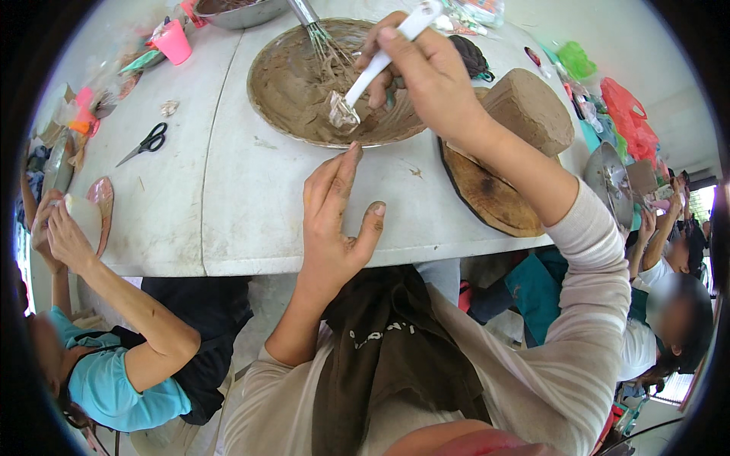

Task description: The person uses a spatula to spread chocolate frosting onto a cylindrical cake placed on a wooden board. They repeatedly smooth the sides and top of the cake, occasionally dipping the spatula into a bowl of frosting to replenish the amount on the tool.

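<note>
My right hand is closed round the white handle of a spatula, whose smeared tip hangs over a wide metal bowl. Thick brown frosting coats the bowl's inside. A wire whisk leans in it, its metal handle over the far rim. My left hand is open at the bowl's near edge, with a fingertip at the rim. Right of the bowl, partly behind my right forearm, a round cake covered in smooth brown frosting stands by a round wooden board.
Black scissors lie on the white table, left of the bowl. A pink cup and another metal bowl stand farther back. At left, a person in a blue top handles a white object. Plastic bags and another bowl are at right.
</note>
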`<action>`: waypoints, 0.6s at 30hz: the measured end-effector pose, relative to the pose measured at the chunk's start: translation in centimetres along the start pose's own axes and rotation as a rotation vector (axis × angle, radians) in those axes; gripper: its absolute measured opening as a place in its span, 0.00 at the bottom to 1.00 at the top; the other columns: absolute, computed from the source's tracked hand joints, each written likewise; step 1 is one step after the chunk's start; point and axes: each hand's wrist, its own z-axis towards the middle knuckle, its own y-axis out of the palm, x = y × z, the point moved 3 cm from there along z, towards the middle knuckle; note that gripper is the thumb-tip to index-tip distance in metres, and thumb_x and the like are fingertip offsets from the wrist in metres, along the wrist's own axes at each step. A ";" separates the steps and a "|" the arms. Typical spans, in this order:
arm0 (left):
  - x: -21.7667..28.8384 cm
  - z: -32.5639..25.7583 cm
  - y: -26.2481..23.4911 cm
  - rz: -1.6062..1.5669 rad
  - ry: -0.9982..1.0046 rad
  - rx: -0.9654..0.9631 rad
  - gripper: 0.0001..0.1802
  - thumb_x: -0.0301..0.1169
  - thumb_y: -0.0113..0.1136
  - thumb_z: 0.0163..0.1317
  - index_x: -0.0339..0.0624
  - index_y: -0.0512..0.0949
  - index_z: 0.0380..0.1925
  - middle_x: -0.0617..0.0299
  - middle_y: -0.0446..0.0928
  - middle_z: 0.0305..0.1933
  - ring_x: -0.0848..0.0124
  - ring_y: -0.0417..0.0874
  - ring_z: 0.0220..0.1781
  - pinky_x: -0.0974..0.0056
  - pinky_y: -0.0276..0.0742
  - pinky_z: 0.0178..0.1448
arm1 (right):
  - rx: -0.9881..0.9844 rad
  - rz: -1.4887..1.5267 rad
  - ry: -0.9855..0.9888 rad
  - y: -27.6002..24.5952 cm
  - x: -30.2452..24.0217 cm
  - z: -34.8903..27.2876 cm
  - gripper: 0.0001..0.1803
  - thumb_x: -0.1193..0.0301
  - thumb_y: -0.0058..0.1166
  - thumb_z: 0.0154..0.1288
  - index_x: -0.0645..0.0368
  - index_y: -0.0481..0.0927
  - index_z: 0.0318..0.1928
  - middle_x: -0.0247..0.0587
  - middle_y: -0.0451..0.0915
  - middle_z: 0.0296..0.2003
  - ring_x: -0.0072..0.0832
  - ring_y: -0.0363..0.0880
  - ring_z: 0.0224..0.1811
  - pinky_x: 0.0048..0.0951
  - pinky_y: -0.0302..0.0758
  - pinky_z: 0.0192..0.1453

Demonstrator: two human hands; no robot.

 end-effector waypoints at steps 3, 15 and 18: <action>-0.3 -0.1 0.1 -0.012 0.026 0.031 0.35 0.26 0.61 0.50 0.35 0.65 0.62 0.49 0.69 0.55 0.55 0.69 0.56 0.57 0.62 0.62 | 0.133 0.206 -0.020 -0.6 -0.9 0.1 0.17 0.61 0.36 0.74 0.61 0.68 0.34 0.37 0.75 0.19 0.20 0.74 0.18 0.19 0.70 0.21; 0.2 -0.1 0.4 0.033 -0.035 0.024 0.30 0.24 0.57 0.53 0.36 0.65 0.60 0.50 0.70 0.57 0.60 0.70 0.59 0.58 0.66 0.59 | 0.541 0.525 -0.394 -9.8 -3.7 -8.5 0.21 0.55 0.37 0.73 0.60 0.73 0.38 0.51 0.77 0.38 0.32 0.74 0.29 0.30 0.69 0.35; 0.5 -0.4 0.7 0.026 -0.026 0.060 0.24 0.23 0.56 0.54 0.35 0.70 0.53 0.51 0.72 0.54 0.61 0.72 0.57 0.59 0.67 0.58 | 0.564 0.673 -0.453 -8.5 -3.8 -10.0 0.20 0.54 0.38 0.72 0.59 0.73 0.38 0.48 0.76 0.37 0.31 0.72 0.28 0.29 0.68 0.34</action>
